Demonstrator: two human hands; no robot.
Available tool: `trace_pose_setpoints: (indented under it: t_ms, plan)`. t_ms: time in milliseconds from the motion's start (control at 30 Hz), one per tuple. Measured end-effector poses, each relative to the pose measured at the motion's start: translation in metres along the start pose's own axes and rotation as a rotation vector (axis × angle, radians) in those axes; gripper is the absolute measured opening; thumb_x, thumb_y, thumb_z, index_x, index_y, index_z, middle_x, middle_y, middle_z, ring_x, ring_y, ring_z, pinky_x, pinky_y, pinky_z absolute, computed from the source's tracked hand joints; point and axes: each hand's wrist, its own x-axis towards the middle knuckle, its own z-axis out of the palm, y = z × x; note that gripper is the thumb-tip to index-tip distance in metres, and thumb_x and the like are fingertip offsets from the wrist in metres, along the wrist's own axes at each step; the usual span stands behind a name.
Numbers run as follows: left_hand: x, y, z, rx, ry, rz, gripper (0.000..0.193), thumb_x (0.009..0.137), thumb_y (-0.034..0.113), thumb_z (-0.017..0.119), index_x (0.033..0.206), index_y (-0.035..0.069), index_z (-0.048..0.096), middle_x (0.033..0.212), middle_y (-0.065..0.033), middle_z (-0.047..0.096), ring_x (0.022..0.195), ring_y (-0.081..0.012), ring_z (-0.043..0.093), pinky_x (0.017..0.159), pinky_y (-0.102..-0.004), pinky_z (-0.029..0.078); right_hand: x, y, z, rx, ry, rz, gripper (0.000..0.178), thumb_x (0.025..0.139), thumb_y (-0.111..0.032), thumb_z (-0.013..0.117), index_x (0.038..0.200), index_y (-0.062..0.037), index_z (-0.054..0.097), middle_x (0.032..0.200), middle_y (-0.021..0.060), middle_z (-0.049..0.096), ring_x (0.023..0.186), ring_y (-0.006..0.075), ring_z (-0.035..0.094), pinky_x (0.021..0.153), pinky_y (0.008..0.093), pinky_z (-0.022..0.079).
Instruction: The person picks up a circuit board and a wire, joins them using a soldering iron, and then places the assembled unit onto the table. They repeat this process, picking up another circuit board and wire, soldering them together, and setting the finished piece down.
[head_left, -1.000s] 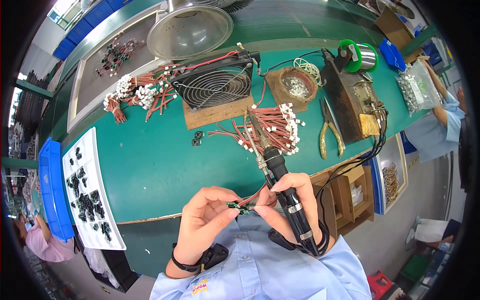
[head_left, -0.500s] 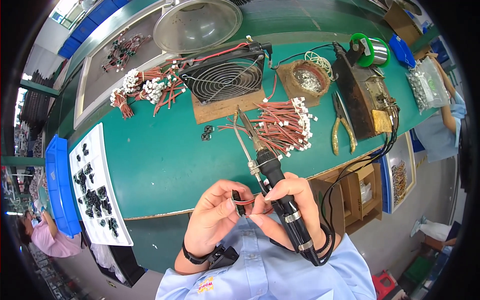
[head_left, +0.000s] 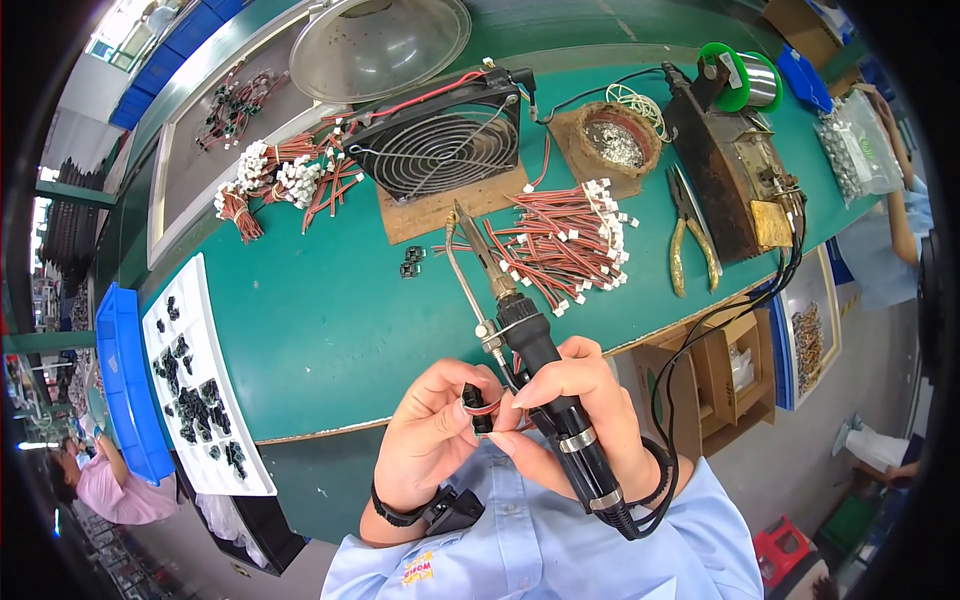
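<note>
1. Two bare hands meet at the lower centre of the frame, both narrow around what they hold.
2. Left hand (head_left: 425, 440): its thumb and fingertips pinch a small black component (head_left: 474, 400), which stands on edge, above the front of the blue shirt and off the green bench (head_left: 320, 330).
3. Right hand (head_left: 618, 440): it is wrapped around a black-handled soldering iron (head_left: 527, 330) with a thin metal tube (head_left: 463, 280) clamped alongside. Its fingertips also reach the thin red wire (head_left: 490, 408) curving across the component; I cannot tell how firmly they pinch it.
4. What has changed: a second ago the piece showed a green face, lying flatter between the fingers; now its dark side shows. My reading is that it has been turned over by hand, so this looks like handling or checking the wired piece rather than heating a joint.
5. The iron's tip points toward the upper centre, well apart from the piece. It lies left of the pile of red-and-black wires with white plugs (head_left: 560, 250), whereas earlier it overlapped that pile.
6. Unchanged: two small black parts (head_left: 411, 262) lie on the bench at centre, and a white tray (head_left: 207, 330) of dark parts stays at left.
</note>
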Motion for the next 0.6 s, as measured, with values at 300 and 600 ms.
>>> trace_pose_setpoints:
  t_ms: [300, 600]
  plan:
    - [-0.0004, -0.0012, 0.0055, 0.050, 0.057, 0.041, 0.020, 0.088, 0.013, 0.056, 0.105, 0.003, 0.051, 0.096, -0.0089, 0.053, 0.090, -0.0178, 0.053, 0.075, -0.0300, 0.044, -0.0001, -0.0012, -0.0016, 0.008, -0.016, 0.035, 0.046, 0.067, 0.002, 0.072, 0.101, -0.0117, 0.044, 0.076, -0.0034, 0.062, 0.067, 0.0082, 0.059, 0.082, 0.0325, 0.028]
    - [0.0006, -0.0014, 0.0061, 0.074, 0.055, 0.048, 0.020, 0.087, 0.012, 0.057, 0.104, 0.003, 0.051, 0.095, -0.0091, 0.053, 0.087, -0.0171, 0.053, 0.073, -0.0280, 0.044, 0.0019, -0.0012, -0.0055, 0.043, -0.040, 0.051, 0.045, 0.067, 0.003, 0.071, 0.101, -0.0108, 0.045, 0.073, -0.0025, 0.062, 0.066, 0.0103, 0.060, 0.083, 0.0336, 0.030]
